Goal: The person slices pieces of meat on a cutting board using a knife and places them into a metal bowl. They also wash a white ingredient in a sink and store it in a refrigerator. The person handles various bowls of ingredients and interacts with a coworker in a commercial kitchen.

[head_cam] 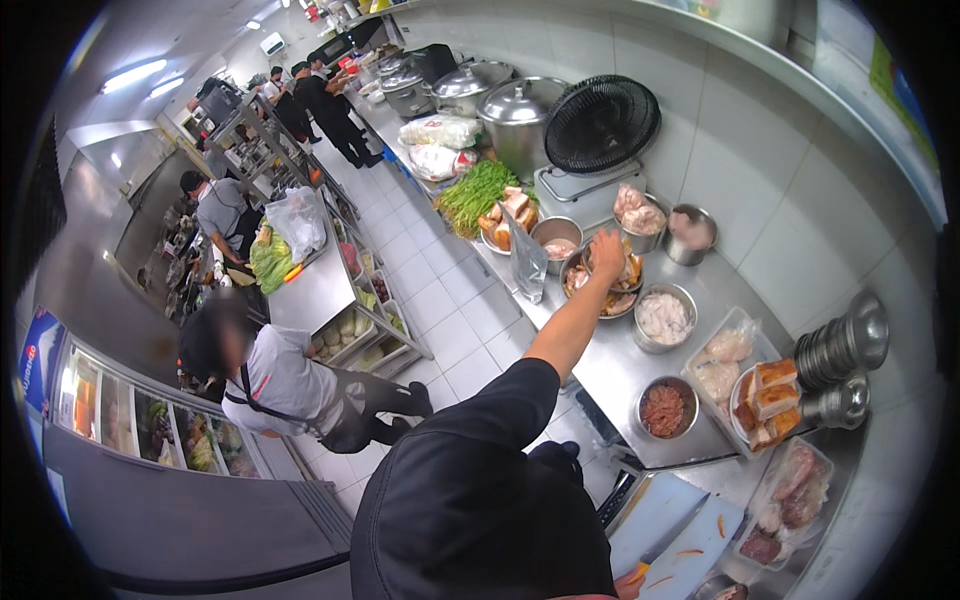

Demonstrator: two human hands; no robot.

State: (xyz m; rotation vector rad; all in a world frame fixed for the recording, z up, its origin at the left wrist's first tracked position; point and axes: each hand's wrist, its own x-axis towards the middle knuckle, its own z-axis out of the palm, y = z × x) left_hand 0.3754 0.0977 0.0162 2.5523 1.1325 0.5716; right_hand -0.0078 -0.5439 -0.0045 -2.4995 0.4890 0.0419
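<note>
My left hand reaches out over stacked steel bowls with meat pieces, at the rim of the upper one; its fingertips are hidden, so its grip is unclear. My right hand, partly cut off by the lower edge of the view, is on the yellow handle of a kitchen knife. The blade lies over a pale cutting board with a few thin brown strips. Near my left hand are a steel bowl of whitish pieces, a clear plastic bag and a bowl of pale meat.
Along the steel counter stand red meat in a bowl, browned meat blocks, stacked steel bowls, leafy greens, lidded pots and a black fan. A co-worker stands behind me; other people work farther off.
</note>
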